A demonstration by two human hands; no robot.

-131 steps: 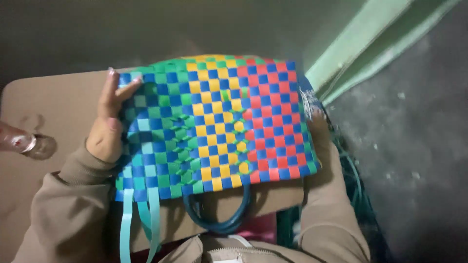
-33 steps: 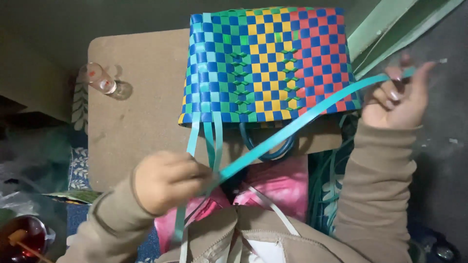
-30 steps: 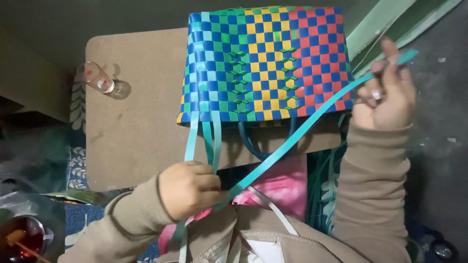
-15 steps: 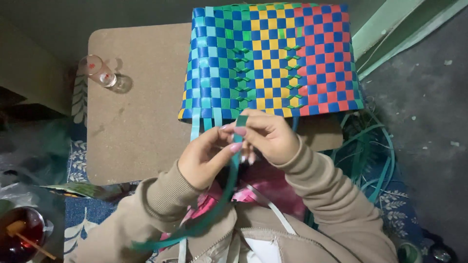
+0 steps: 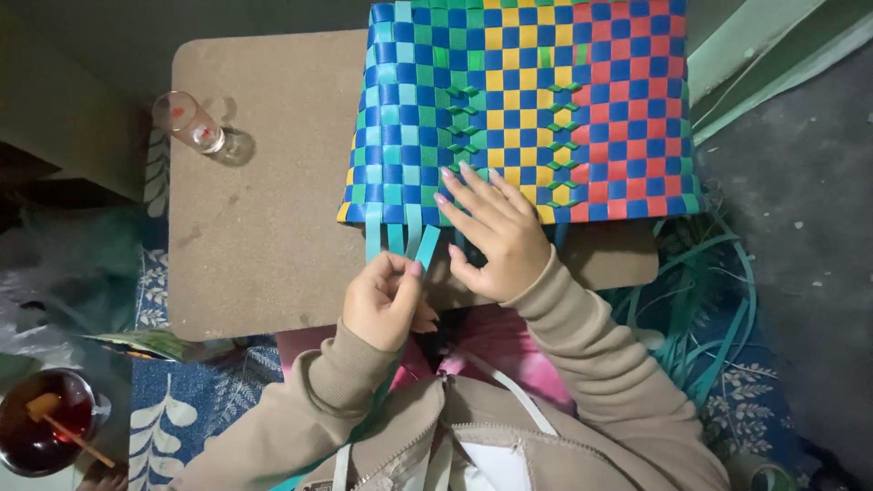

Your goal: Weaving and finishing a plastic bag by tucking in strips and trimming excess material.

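A woven basket (image 5: 536, 100) of blue, green, yellow and red plastic strips lies flat on a brown board (image 5: 264, 200). Several loose teal strips (image 5: 400, 238) hang from its near left edge. My left hand (image 5: 384, 300) pinches the end of one teal strip just below the basket's edge. My right hand (image 5: 491, 227) rests flat, fingers spread, on the basket's lower edge next to those strips.
A small drinking glass (image 5: 188, 121) stands on the board's far left. A bowl of dark liquid with a stick (image 5: 45, 432) sits at lower left. Loose teal strips (image 5: 718, 300) pile on the floor at right, over a patterned blue mat (image 5: 191, 409).
Earlier both hands stretched one long teal strip diagonally across. Now the hands have come together at the basket's near edge, the left pinching a strip end and the right flat on the weave.
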